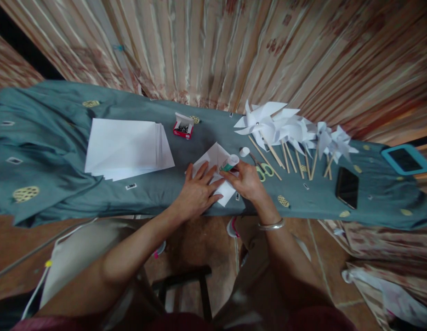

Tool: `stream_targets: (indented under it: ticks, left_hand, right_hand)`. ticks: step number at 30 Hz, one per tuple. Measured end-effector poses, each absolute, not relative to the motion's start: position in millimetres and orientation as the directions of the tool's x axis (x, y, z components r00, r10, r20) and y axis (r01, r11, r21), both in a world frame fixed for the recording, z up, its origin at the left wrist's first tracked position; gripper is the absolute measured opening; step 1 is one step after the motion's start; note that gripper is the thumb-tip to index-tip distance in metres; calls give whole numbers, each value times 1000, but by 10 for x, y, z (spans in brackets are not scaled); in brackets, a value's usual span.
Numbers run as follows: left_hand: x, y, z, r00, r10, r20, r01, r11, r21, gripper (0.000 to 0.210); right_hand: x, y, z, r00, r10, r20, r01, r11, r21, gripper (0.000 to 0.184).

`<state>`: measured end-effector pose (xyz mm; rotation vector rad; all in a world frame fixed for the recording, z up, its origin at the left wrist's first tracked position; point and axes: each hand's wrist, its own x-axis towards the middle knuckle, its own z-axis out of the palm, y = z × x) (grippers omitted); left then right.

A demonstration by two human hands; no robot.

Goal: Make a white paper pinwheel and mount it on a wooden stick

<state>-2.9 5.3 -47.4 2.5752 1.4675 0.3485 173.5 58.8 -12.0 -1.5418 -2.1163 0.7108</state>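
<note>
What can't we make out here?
Middle of the creased paper: head view, covered by the left hand.
Lettering on the glue stick: head view, too small and blurred.
Print on the red box: head view, too small.
Top of the curtain: head view, cut off by upper edge.

looks like a room in a home — a patterned curtain hangs in folds along the far side, a rumpled, pineapple-print cloth lies spread below it, and brown tiles show underfoot.
</note>
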Motion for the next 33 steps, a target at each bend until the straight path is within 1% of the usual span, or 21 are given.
stream_targets:
  ticks: [7,17,26,33]
  left_hand:
    - [-26,50,-493,481,865,144,824,-502,263,46]
    - [-20,60,-464,498,859,123,830,-513,219,48]
    - [-20,48,-472,483,864,142,828,-503,247,46]
    - [-17,55,-452,491,864,109,829,-502,245,48]
  right_hand:
    - [1735,576,-112,-303,951,64,736,277,-618,18]
    - [1722,567,-98,-308,950,53,749,276,-603,19]
    - [1720,556,-104,-321,945,65,735,292,-612,18]
    - [1706,545,-96,-318,946,57,728,283,-624,18]
